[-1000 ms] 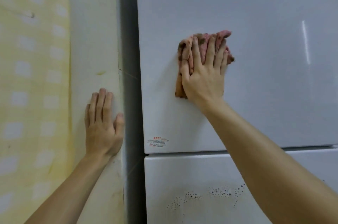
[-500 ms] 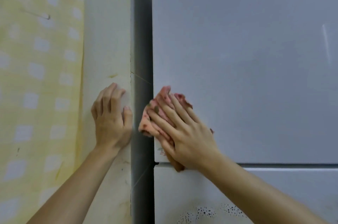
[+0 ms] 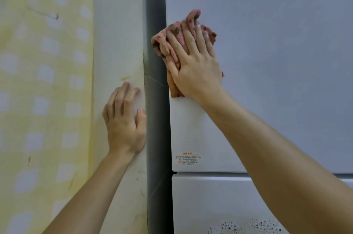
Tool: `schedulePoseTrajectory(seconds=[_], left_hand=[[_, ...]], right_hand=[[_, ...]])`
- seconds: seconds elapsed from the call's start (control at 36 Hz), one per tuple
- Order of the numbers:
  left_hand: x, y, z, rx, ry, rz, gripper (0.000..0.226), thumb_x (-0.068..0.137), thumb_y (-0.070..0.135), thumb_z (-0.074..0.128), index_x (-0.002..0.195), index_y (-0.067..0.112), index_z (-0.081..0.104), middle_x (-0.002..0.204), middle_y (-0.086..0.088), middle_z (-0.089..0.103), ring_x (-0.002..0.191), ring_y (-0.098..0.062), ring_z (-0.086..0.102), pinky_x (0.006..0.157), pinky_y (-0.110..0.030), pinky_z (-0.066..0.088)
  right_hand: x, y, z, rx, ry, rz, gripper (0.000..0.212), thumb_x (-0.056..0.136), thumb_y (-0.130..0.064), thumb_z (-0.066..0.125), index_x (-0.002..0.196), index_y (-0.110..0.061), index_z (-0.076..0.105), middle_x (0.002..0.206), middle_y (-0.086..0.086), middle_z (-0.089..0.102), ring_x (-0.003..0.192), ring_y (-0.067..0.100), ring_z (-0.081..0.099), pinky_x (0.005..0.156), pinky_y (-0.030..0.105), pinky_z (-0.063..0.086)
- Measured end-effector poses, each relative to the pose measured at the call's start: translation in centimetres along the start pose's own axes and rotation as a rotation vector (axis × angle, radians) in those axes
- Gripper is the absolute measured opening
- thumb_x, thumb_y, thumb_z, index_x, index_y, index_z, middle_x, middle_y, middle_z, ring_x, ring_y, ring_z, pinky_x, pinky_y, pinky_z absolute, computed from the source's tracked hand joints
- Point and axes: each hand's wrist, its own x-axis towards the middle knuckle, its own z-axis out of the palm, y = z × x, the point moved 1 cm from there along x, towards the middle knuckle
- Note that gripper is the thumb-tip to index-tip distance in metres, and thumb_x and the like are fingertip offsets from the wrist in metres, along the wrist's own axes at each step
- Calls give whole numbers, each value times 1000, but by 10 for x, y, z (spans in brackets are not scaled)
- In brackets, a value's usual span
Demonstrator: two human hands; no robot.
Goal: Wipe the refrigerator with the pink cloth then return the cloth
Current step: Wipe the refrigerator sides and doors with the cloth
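Mid-wipe: right hand [image 3: 198, 75], grip spread flat, presses the pink cloth [image 3: 161, 42] on the fridge door [image 3: 277, 61]; next I'd sweep rightward.

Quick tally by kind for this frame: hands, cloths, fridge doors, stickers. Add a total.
Hands: 2, left hand resting on the wall, right hand pressing the cloth
Cloths: 1, pink cloth
Fridge doors: 2, upper door, lower door
Stickers: 1, label at the upper door's bottom corner
Total: 6
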Motion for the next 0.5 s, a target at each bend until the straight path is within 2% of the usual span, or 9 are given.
schedulePoseTrajectory(seconds=[0.17, 0.31, 0.5], left_hand=[[-5, 2, 3, -10, 8, 5, 52, 101, 26, 41, 152, 14, 46, 165, -9, 37, 155, -30, 28, 127, -46, 21], [-14, 1, 3, -4, -37, 27, 56, 109, 35, 34, 160, 13, 36, 171, -10, 27, 160, -30, 19, 128, -53, 19], [-34, 13, 3, -12, -41, -33, 60, 104, 28, 41, 161, 13, 33, 172, -10, 24, 161, -27, 14, 129, -52, 14]], right_hand=[[-74, -14, 15, 32, 62, -168, 58, 111, -41, 38, 164, -19, 34, 173, 13, 22, 162, 31, 13, 132, 47, 9], [-134, -24, 21, 68, 20, -189, 58, 112, -38, 39, 164, -15, 33, 173, 14, 21, 162, 32, 11, 132, 48, 12], [-189, -26, 23, 172, 40, -246, 51, 113, -31, 46, 160, -12, 41, 169, 14, 31, 160, 31, 20, 131, 47, 17]])
